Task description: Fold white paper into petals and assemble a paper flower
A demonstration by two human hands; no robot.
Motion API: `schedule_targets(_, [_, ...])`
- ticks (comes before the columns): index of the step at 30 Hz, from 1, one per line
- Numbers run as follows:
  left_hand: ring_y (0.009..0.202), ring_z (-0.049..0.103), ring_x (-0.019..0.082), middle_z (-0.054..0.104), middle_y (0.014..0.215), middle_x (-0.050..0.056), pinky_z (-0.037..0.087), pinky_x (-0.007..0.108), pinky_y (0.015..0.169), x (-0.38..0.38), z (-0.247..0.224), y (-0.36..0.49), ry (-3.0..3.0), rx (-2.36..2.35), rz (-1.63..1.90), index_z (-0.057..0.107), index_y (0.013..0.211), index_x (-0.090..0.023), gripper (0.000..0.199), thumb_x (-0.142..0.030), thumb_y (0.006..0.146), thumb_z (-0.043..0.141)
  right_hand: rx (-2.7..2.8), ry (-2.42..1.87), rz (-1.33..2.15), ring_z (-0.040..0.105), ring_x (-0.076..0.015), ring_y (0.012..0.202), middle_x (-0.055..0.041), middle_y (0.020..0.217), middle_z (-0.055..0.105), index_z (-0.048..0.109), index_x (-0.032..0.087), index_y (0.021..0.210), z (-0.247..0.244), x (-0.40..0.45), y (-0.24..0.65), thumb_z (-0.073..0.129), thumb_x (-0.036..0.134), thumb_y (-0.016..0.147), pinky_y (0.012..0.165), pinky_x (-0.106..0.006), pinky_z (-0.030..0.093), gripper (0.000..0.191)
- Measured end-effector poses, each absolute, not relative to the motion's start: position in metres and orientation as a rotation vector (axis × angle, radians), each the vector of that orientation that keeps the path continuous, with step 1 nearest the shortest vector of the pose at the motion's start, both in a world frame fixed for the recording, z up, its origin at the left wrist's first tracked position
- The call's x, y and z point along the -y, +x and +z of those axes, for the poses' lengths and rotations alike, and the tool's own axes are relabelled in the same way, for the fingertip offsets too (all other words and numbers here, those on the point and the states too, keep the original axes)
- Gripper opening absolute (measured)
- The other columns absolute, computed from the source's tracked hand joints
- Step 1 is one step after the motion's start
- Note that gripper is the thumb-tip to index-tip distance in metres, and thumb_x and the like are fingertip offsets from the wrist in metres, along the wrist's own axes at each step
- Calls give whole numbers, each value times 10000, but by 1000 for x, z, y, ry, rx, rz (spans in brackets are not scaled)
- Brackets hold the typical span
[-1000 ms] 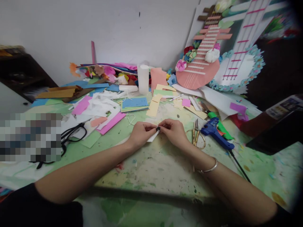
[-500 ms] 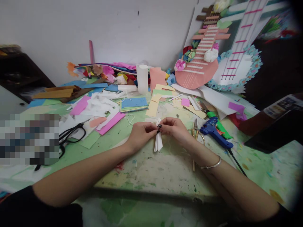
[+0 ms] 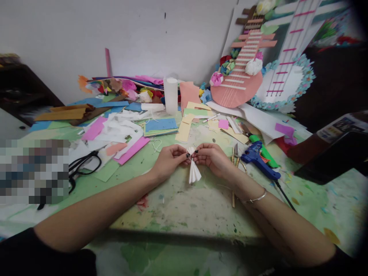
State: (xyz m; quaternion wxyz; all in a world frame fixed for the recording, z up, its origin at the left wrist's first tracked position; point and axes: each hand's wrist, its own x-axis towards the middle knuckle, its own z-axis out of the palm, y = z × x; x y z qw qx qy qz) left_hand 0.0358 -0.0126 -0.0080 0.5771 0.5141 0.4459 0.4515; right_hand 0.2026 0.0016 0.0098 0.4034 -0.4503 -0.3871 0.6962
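1. From my remote feed, a pale wall (image 3: 138, 42) stands behind a paint-stained green table (image 3: 178, 214) strewn with coloured paper.
2. The pleated white paper (image 3: 194, 173) is between the two hands, above the table's near middle. Its long axis runs roughly from the far side towards the wearer, leaning slightly right at the near end. The wider fanned end points at the wearer; a shorter tuft points away, and the waist between is pinched in.
3. My left hand (image 3: 171, 159) has thumb and fingers nearly closed, gripping the paper at its waist.
4. My right hand (image 3: 214, 158) is likewise closed to a pinch, fingertips on the waist from the other side.
5. Just beyond the left hand lies a loop of white string (image 3: 156, 145); farther off is a paper stack (image 3: 161, 125), blue on top.
6. Right of the right hand, gold-handled scissors (image 3: 236, 150) lie partly behind the forearm, beside a blue glue gun (image 3: 260, 159).
7. Farther back, a white cylinder (image 3: 171, 97) stands upright; I can't tell whether it holds anything.
8. At far left, a dark shelf (image 3: 43, 86) holds items too dim to name.
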Motion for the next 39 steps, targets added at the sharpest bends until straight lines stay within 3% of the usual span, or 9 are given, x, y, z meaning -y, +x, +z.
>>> schedule_targets(9, [568, 668, 125, 651, 631, 10, 572, 228, 576, 17, -8, 38, 1272, -1027, 1034, 533, 828, -135, 196, -262, 773, 672, 1181, -1225, 1787, 602, -98, 512, -25, 579, 652, 598, 138, 647, 14, 0, 207, 612, 61, 615, 524, -209, 489, 85])
schedule_targets(15, [631, 709, 142, 677, 984, 73, 625, 279, 606, 21, -8, 39, 1329, -1000, 1007, 516, 958, -159, 193, -285, 826, 580, 1274, -1292, 1737, 594, -95, 499, -21, 568, 654, 626, 133, 637, 10, -1, 207, 712, 104, 620, 518, -220, 495, 93])
schedule_targets(19, [626, 712, 163, 664, 796, 26, 631, 290, 603, 21, -8, 38, 1342, -1002, 956, 513, 1002, -168, 219, -304, 841, 570, 1391, -1284, 1711, 556, -83, 487, 5, 545, 627, 670, 134, 641, 9, 0, 208, 712, 141, 619, 515, -220, 463, 48])
schedule_targets(24, [615, 694, 136, 638, 857, 12, 639, 305, 601, 18, -11, 37, 1332, -971, 992, 514, 891, -161, 170, -276, 805, 605, 1545, -1221, 1701, 512, -74, 516, 8, 602, 621, 679, 125, 680, 13, 2, 209, 710, 172, 624, 511, -218, 389, 79])
schedule_targets(33, [576, 694, 145, 644, 682, 5, 606, 236, 542, 14, -11, 37, 1364, -948, 997, 550, 909, -145, 164, -287, 834, 583, 1516, -1134, 1742, 509, -87, 545, 40, 581, 545, 561, 160, 643, 10, 1, 208, 654, 156, 658, 572, -237, 396, 94])
schedule_targets(39, [627, 691, 126, 673, 797, 36, 597, 231, 600, 14, -7, 36, 1365, -934, 1030, 601, 865, -122, 113, -211, 798, 617, 1372, -1067, 1807, 510, -80, 534, 46, 584, 565, 562, 166, 694, 8, -1, 212, 671, 171, 636, 583, -233, 392, 124])
